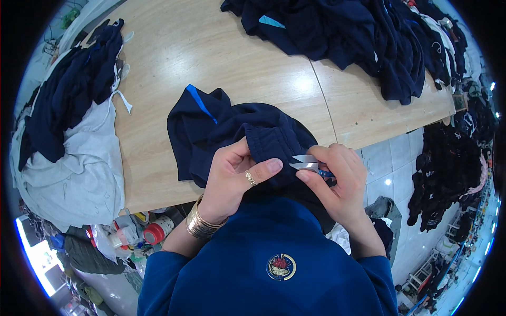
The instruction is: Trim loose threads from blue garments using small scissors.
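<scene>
A navy garment with a bright blue stripe lies bunched at the table's near edge. My left hand pinches its gathered elastic band between thumb and fingers, the thumb lying on top. In my right hand is a pair of small thread snips with silver blades and a blue part at the grip. The blades are parted and point left, close to the band's right edge. Whether a thread lies between them is too small to tell.
A large pile of navy garments covers the far right of the wooden table. At the left hang more navy clothes over a pale grey cloth. A red-lidded container sits below the near edge. Dark clothes heap beyond the right side.
</scene>
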A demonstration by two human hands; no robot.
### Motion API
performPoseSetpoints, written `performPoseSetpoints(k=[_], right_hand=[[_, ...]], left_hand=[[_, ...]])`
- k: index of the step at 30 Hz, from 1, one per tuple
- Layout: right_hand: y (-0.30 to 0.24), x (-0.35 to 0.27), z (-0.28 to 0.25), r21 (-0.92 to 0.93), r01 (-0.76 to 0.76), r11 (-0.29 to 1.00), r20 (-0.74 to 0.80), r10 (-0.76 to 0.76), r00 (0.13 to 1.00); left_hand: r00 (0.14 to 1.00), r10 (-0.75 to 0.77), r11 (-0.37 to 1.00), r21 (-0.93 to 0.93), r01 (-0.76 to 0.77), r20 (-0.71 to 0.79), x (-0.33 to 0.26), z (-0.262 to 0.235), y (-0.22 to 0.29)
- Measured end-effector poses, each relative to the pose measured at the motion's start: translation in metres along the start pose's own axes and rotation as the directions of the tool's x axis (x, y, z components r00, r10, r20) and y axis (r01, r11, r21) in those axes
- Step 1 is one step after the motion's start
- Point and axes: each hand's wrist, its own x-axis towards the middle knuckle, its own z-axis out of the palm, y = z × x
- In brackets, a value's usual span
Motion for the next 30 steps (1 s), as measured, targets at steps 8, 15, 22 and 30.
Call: performPoseSetpoints(k=[8, 15, 22, 30], right_hand=[[-0.004, 0.003, -0.011, -0.091, 0.026, 0.995, -0.019, -0.028, 0.999], [-0.009, 0.005, -0.017, -0.355, 0.079, 0.931, 0.008, -0.082, 0.997], [-0.008, 0.006, -0.017, -0.41, 0.103, 0.906, -0.004, -0.115, 0.993], [-0.009, 0.01, -0.022, -0.414, 0.13, 0.901, 0.031, -0.129, 0.991]], left_hand=[[0.997, 0.078, 0.989, 0.123, -0.078, 0.0, 0.0, 0.001, -0.002], [0.993, 0.113, 0.974, 0.202, -0.106, -0.024, 0.001, 0.001, -0.004], [0.993, 0.118, 0.962, 0.251, -0.106, -0.031, 0.001, 0.001, -0.003], [0.997, 0.08, 0.948, 0.308, -0.078, 0.004, 0.004, -0.001, -0.002]])
